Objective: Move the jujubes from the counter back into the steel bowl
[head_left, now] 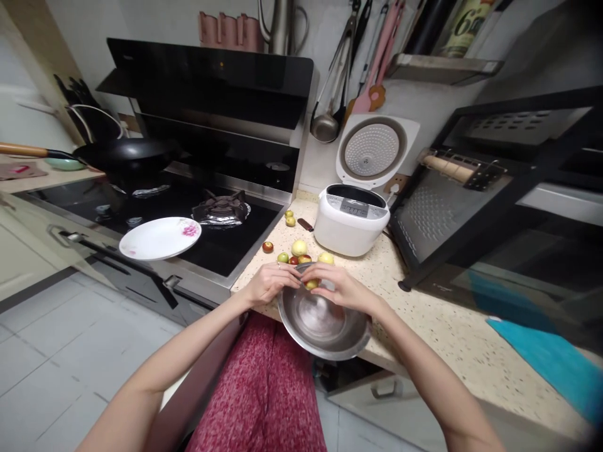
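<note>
A steel bowl (316,321) sits at the counter's front edge, its near side jutting past it. My right hand (338,287) is over the bowl's far side, its fingers and thumb closed around a small yellowish-brown jujube (311,284). My left hand (274,282) is at the bowl's far left rim, its fingers curled in and the tips almost meeting the right hand's. What lies between those left fingertips is hidden. Just beyond the bowl are several fruits, among them a pale yellow one (299,248), a green one (282,257) and a red-brown jujube (267,247).
An open white rice cooker (349,226) stands behind the fruit, beside a brown-handled item (305,224). Left is a gas stove with a white plate (157,238) over its front edge and a black wok (127,156). A black oven (471,238) and teal cloth (546,358) are right.
</note>
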### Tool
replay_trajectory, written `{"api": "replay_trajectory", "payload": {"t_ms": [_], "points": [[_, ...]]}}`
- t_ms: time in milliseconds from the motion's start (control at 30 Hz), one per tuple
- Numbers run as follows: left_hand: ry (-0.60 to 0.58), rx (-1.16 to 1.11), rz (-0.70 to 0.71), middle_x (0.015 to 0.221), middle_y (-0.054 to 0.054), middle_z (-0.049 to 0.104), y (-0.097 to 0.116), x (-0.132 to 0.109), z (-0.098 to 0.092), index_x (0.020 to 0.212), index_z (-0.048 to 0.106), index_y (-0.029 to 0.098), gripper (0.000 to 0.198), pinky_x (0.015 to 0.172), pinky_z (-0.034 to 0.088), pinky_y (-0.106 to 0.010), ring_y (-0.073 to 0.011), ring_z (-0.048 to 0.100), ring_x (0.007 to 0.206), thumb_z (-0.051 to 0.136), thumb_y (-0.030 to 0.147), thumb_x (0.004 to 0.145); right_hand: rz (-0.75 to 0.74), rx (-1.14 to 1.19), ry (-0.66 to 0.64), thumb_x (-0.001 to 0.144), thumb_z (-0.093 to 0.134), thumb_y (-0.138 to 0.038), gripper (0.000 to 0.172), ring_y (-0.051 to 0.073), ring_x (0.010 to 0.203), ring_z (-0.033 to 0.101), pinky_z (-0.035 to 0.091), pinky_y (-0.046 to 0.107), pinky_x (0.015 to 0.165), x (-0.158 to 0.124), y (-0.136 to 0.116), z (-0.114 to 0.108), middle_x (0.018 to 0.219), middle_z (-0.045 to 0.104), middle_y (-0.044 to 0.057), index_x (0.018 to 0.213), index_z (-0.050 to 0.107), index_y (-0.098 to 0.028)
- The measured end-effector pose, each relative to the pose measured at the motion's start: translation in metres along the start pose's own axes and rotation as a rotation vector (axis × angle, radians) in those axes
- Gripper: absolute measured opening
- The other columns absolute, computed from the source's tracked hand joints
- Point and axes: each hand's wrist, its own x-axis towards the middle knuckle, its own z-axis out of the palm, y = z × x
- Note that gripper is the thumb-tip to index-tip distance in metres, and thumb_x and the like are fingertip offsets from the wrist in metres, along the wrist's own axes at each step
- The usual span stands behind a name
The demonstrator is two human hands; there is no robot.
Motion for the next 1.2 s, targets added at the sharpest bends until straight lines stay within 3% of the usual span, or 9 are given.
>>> {"api": "replay_trajectory", "payload": {"t_ms": [267, 500, 600, 767, 833, 933, 1033, 1100, 1200], "points": [[0.082, 0.000, 0.096, 0.084, -0.010, 0.081, 0.001, 0.003, 0.000, 0.090, 0.078, 0.016, 0.076, 0.093, 0.057, -0.040, -0.0242, 0.076, 0.097, 0.014, 0.050, 0.111, 0.062, -0.022, -0.020, 0.097, 0.065, -0.017, 0.015, 0.023, 0.107, 0.070, 0.055, 0.039, 0.098, -0.022, 0.023, -0.001, 0.113, 0.074, 0.009, 0.111, 0.070, -0.020], [0.065, 0.055, 0.047, 0.094, -0.011, 0.082, 0.006, 0.002, -0.002, 0.101, 0.080, 0.016, 0.075, 0.096, 0.057, -0.042, -0.0251, 0.073, 0.108, 0.013, 0.050, 0.111, 0.154, 0.001, -0.115, 0.091, 0.069, -0.012, 0.020, 0.022, 0.100, 0.070, 0.055, 0.038, 0.093, -0.020, 0.019, -0.002, 0.109, 0.074, 0.008, 0.110, 0.072, -0.019], [0.090, 0.101, -0.021, 0.119, -0.013, 0.078, 0.006, 0.004, -0.002, 0.124, 0.074, 0.016, 0.064, 0.103, 0.055, -0.048, -0.0273, 0.066, 0.125, 0.020, 0.049, 0.111, 0.190, -0.011, -0.130, 0.088, 0.070, -0.008, 0.024, 0.022, 0.101, 0.070, 0.055, 0.037, 0.094, -0.020, 0.018, -0.001, 0.110, 0.075, 0.007, 0.109, 0.073, -0.019], [0.350, 0.227, -0.276, 0.138, -0.012, 0.068, -0.005, 0.006, -0.003, 0.141, 0.062, 0.022, 0.041, 0.117, 0.046, -0.051, -0.0256, 0.058, 0.137, 0.039, 0.033, 0.110, 0.183, -0.010, -0.117, 0.088, 0.071, -0.011, 0.027, 0.022, 0.103, 0.071, 0.054, 0.036, 0.095, -0.021, 0.021, 0.001, 0.112, 0.077, 0.008, 0.114, 0.075, -0.020], [0.382, 0.358, -0.379, 0.147, -0.012, 0.062, -0.015, 0.003, -0.006, 0.147, 0.056, 0.022, 0.042, 0.122, 0.041, -0.053, -0.0268, 0.050, 0.144, 0.044, 0.031, 0.107, 0.180, -0.001, -0.116, 0.089, 0.072, -0.014, 0.028, 0.022, 0.104, 0.071, 0.053, 0.036, 0.096, -0.022, 0.022, 0.000, 0.114, 0.077, 0.008, 0.116, 0.076, -0.020], [0.279, 0.542, -0.545, 0.160, -0.014, 0.047, -0.033, -0.007, -0.012, 0.154, 0.046, 0.022, 0.049, 0.125, 0.034, -0.059, -0.0308, 0.034, 0.156, 0.044, 0.030, 0.105, 0.192, 0.012, -0.105, 0.090, 0.073, -0.020, 0.026, 0.023, 0.103, 0.072, 0.054, 0.037, 0.095, -0.022, 0.021, -0.002, 0.114, 0.078, 0.008, 0.116, 0.077, -0.020], [0.129, 0.608, -0.637, 0.165, -0.016, 0.040, -0.047, -0.017, -0.014, 0.155, 0.045, 0.024, 0.051, 0.119, 0.040, -0.061, -0.0348, 0.030, 0.158, 0.046, 0.033, 0.105, 0.212, 0.036, -0.086, 0.092, 0.072, -0.026, 0.025, 0.024, 0.102, 0.073, 0.054, 0.037, 0.093, -0.022, 0.019, -0.004, 0.114, 0.079, 0.009, 0.115, 0.078, -0.019], [0.043, 0.617, -0.627, 0.165, -0.016, 0.039, -0.051, -0.021, -0.012, 0.152, 0.047, 0.023, 0.049, 0.118, 0.044, -0.058, -0.0343, 0.032, 0.157, 0.047, 0.035, 0.105, 0.223, 0.058, -0.077, 0.093, 0.072, -0.028, 0.024, 0.024, 0.100, 0.073, 0.055, 0.036, 0.092, -0.021, 0.018, -0.004, 0.112, 0.079, 0.010, 0.114, 0.078, -0.019], [0.006, 0.631, -0.623, 0.159, -0.017, 0.046, -0.052, -0.022, -0.008, 0.142, 0.057, 0.019, 0.040, 0.118, 0.046, -0.053, -0.0320, 0.043, 0.151, 0.045, 0.032, 0.106, 0.232, 0.068, -0.064, 0.093, 0.071, -0.029, 0.023, 0.024, 0.098, 0.073, 0.055, 0.037, 0.092, -0.021, 0.016, -0.003, 0.110, 0.080, 0.009, 0.113, 0.078, -0.019]]}}
